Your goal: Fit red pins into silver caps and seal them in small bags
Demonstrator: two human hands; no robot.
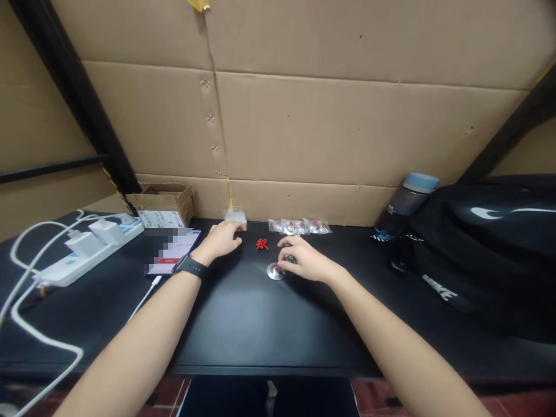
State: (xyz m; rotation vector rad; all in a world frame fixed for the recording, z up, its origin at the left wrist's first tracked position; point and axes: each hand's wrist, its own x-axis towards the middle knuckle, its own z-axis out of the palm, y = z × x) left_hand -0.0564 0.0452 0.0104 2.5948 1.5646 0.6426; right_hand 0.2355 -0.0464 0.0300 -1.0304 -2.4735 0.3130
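One shiny metal disc with a red centre (274, 272) is lying flat just right of the middle of the frame, its right edge meeting the fingertips of the right hand (310, 259). Those fingers are curling over it and over a darker round piece (290, 259), perhaps steadying both; whether they are really gripping either, I cannot tell. Up and to the left, the left hand (220, 239) is holding nothing visible; its fingers are loosely bent, thumb apart, beside a clear plastic packet (238, 216). A red cluster of small pieces (262, 244) is sitting between the hands, probably for easy reach from both. Behind, bagged discs (299, 226) are lying in a row, seemingly pushed back to leave working room.

All this is resting on a smooth black table (243, 330), its sheen catching light at lower centre. A phone (185, 246), a power strip (65, 271) and an open carton (174, 202) are occupying the left; a bottle (402, 202) and a black backpack (478, 249) are filling the right. Brown cardboard panels (304, 127) are walling the upper frame, and reddish floor tiles (376, 399) are showing at the bottom.
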